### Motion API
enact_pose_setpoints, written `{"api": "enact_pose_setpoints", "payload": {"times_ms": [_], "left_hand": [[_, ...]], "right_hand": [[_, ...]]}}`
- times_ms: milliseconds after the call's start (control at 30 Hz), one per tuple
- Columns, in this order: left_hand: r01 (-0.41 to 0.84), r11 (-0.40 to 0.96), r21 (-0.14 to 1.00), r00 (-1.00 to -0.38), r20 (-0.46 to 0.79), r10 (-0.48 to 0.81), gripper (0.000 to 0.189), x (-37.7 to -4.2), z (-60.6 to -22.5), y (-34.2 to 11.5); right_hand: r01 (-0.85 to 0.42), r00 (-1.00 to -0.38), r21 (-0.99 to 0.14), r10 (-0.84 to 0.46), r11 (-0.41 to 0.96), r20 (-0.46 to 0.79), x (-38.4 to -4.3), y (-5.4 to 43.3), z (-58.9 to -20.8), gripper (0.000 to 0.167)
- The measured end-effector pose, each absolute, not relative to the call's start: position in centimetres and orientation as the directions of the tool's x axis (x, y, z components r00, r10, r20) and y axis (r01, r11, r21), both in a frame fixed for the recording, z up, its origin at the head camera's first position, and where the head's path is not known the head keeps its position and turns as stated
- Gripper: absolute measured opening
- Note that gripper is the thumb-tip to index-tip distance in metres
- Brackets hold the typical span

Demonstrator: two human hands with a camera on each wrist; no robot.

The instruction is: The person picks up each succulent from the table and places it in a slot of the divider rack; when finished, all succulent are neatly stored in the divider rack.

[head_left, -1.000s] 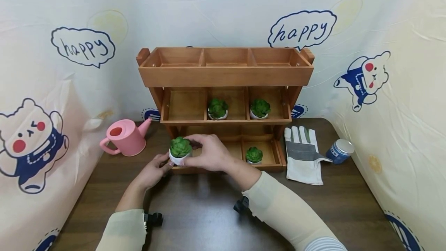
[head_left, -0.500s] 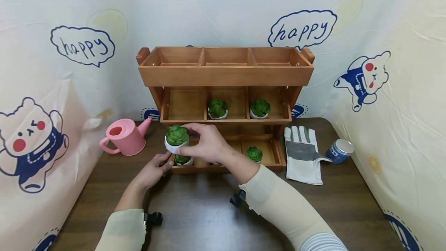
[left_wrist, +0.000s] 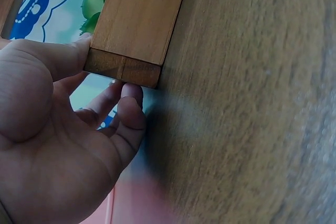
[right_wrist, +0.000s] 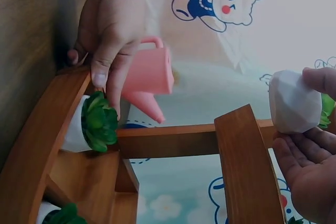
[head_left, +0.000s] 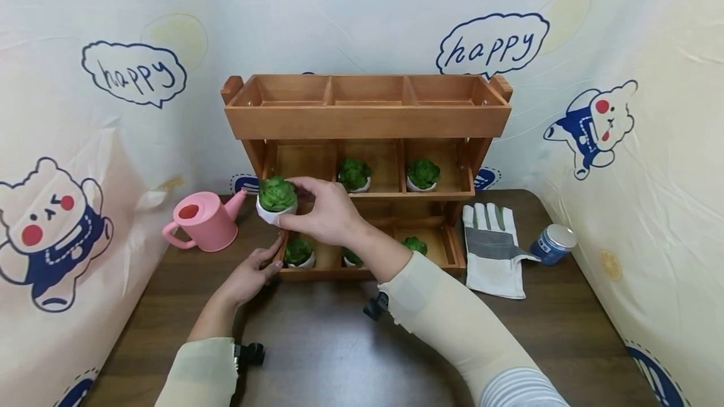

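Observation:
My right hand point(head_left: 327, 213) holds a potted succulent point(head_left: 277, 196) by its white faceted pot, raised in front of the left end of the middle tier of a wooden three-tier planter shelf point(head_left: 367, 124). In the right wrist view the white pot point(right_wrist: 295, 103) sits between thumb and fingers. My left hand point(head_left: 252, 274) grips the lower tier's front left corner; the left wrist view has thumb and fingers on either side of that wooden corner point(left_wrist: 123, 69). Right beside it, another succulent point(head_left: 299, 252) stands in the lower left compartment.
Two succulents stand in the middle tier's centre point(head_left: 354, 174) and right point(head_left: 423, 174) compartments. Two more in the lower tier are partly covered by my right arm. A pink watering can point(head_left: 206, 222) is at left; gloves point(head_left: 492, 250) and a blue can point(head_left: 553, 245) are at right.
My right hand has lifted the potted succulent up and slightly left from in front of the lower tier, uncovering the succulent in the lower left compartment. The left hand has stayed at the corner.

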State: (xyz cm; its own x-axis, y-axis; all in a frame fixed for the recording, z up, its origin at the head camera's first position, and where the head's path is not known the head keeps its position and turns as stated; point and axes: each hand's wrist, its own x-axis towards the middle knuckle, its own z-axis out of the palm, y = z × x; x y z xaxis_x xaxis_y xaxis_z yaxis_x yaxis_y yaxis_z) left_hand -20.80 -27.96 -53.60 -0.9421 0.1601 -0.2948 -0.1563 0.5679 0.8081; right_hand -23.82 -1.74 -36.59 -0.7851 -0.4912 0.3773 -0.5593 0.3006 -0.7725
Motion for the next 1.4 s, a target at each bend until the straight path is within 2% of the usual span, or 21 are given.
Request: {"api": "enact_pose_setpoints", "payload": {"times_ms": [333, 667, 1000, 1400], "left_hand": [[-0.16, 0.567, 0.808, -0.94, -0.301, 0.163, 0.069, -21.0, -53.5, -27.9], [-0.148, 0.571, 0.807, -0.947, -0.282, 0.154, 0.067, -20.8, -53.7, -27.9], [-0.144, 0.553, 0.821, -0.948, -0.275, 0.161, 0.066, -20.8, -53.9, -27.9], [-0.138, 0.564, 0.814, -0.949, -0.272, 0.159, 0.066, -20.8, -53.8, -27.8]], "right_hand": [[-0.521, -0.831, -0.761, -0.432, 0.387, 0.35, -25.4, -2.7, -36.0, 0.063], [-0.533, -0.838, -0.712, -0.404, 0.457, 0.368, -26.6, -3.8, -36.1, 0.066], [-0.487, -0.87, -0.7, -0.365, 0.522, 0.333, -27.4, -4.5, -35.8, 0.063], [-0.456, -0.886, -0.575, -0.404, 0.679, 0.226, -27.3, -5.0, -35.3, 0.065]]}}
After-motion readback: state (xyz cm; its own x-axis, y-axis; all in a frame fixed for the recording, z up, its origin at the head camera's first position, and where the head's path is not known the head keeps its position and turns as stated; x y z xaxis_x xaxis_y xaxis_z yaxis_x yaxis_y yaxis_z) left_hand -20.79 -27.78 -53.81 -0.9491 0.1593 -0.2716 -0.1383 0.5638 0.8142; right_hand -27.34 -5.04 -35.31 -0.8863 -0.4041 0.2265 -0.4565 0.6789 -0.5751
